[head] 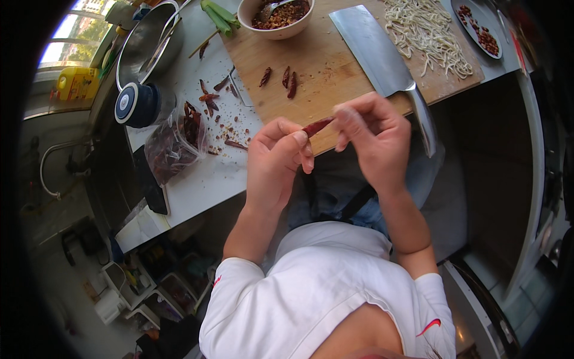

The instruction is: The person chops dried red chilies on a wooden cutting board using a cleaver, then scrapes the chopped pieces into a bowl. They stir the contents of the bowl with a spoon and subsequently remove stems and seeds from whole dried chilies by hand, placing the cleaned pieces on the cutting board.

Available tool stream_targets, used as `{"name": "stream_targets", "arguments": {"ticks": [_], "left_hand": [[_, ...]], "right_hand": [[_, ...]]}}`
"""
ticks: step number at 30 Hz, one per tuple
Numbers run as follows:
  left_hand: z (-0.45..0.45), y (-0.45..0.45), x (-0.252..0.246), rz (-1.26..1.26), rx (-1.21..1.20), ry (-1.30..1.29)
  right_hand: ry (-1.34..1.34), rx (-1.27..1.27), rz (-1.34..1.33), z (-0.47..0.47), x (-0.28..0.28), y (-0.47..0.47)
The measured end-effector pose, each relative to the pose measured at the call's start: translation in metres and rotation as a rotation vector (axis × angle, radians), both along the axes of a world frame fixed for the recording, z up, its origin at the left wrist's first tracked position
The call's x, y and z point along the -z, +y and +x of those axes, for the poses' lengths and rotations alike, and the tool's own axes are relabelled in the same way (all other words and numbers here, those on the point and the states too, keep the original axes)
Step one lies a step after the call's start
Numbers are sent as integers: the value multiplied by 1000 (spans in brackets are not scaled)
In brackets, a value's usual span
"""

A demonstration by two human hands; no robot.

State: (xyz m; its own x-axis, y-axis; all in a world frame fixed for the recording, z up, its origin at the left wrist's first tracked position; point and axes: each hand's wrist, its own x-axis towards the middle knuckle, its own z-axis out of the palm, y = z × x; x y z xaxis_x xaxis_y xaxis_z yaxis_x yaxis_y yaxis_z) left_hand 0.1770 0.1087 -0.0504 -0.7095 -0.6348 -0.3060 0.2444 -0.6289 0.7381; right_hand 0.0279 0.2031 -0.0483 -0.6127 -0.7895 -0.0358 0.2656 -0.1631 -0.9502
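Observation:
Above the front edge of the wooden cutting board (332,76), my left hand (278,152) pinches a dried red chili (318,127) between thumb and fingers. The chili's far end points at my right hand (374,134), whose curled fingertips are at or very near it. Those fingers are blurred, so whether they grip the tip is unclear. Several more dried chilies (292,85) lie on the board beyond my hands. Right of them rests a cleaver (376,54), its metal handle (423,121) sticking out over the board's front edge.
A bowl of chili flakes (279,32) with a spoon stands at the back, beside green stalks (219,17). Noodles (426,36) cover the board's right; a plate of peanuts (491,56) lies beyond. Leftward are an open plastic bag of chilies (175,143), a phone (150,181) and a metal pan (150,45).

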Motion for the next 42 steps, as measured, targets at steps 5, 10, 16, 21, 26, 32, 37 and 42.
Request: {"name": "stream_targets", "arguments": {"ticks": [5, 10, 16, 21, 26, 32, 37, 42], "left_hand": [[-4, 2, 2, 166, -1, -53], [-7, 4, -1, 157, 16, -36], [-8, 10, -2, -61, 12, -17], [-11, 20, -1, -204, -48, -7], [-10, 22, -3, -217, -24, 15], [-7, 24, -6, -284, 33, -38], [-4, 20, -9, -339, 73, -107], [-3, 16, -9, -284, 177, -153]], "right_hand": [[10, 41, -2, -6, -1, 6], [17, -50, -14, 7, 1, 6], [-72, -111, -62, 13, 0, 8], [-158, -113, -125, 17, 1, 10], [-182, -75, -171, 23, 0, 12], [-110, -54, -205, 21, 1, 10], [-83, -35, -170, 19, 1, 8], [-71, -68, -52, 16, 0, 12]]}}
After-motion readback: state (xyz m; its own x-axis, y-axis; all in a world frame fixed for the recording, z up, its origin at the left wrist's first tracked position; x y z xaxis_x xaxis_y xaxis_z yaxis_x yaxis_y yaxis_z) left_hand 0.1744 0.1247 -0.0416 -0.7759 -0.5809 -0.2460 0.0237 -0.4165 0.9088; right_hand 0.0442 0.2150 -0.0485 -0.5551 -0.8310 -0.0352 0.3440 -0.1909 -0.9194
